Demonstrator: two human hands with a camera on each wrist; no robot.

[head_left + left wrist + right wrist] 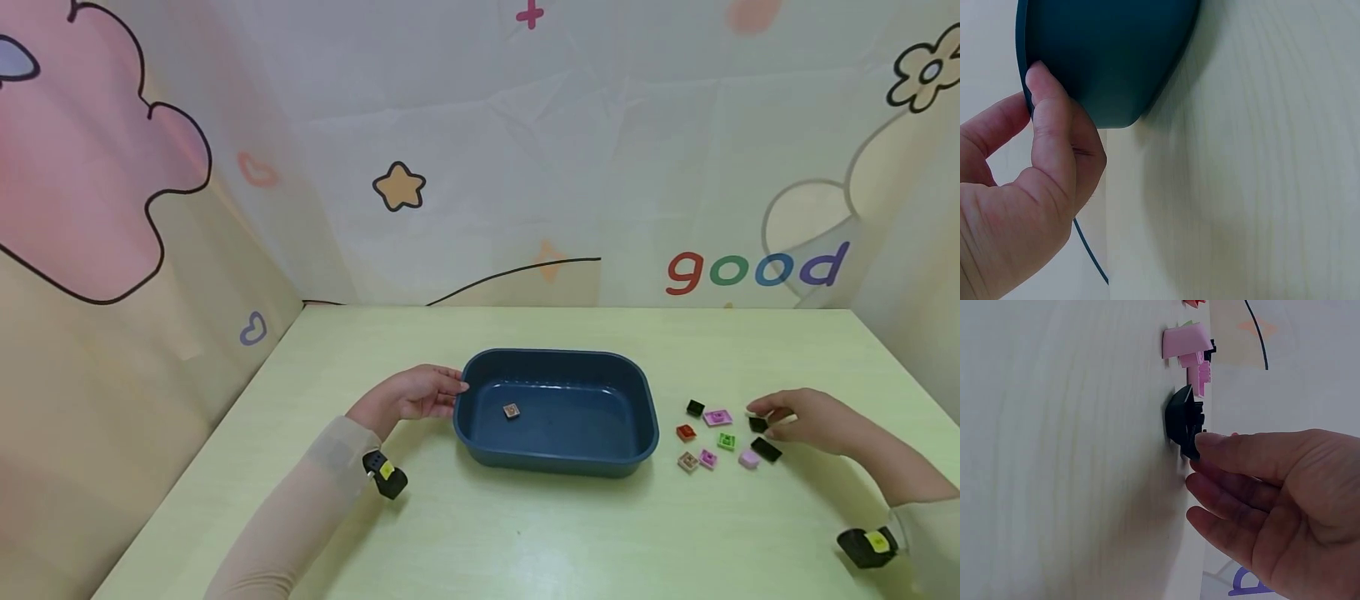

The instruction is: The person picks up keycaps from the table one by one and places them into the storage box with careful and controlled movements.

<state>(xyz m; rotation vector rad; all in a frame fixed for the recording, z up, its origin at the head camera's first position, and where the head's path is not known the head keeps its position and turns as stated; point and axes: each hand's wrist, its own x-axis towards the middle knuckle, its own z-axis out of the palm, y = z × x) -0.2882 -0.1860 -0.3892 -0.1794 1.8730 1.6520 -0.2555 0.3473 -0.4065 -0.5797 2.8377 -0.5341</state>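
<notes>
A dark blue bin stands mid-table with one small tan brick inside. My left hand grips its left rim; in the left wrist view, thumb and fingers of the hand lie on both sides of the bin wall. Right of the bin, my right hand has thumb and forefinger at a small black brick. The right wrist view shows the hand pinching that brick at its fingertips, partly hidden by the thumb, beside a black sloped brick.
Several small bricks lie near the right hand: black, pink, red, green, tan, light purple and a longer black one. A printed cloth hangs behind the table.
</notes>
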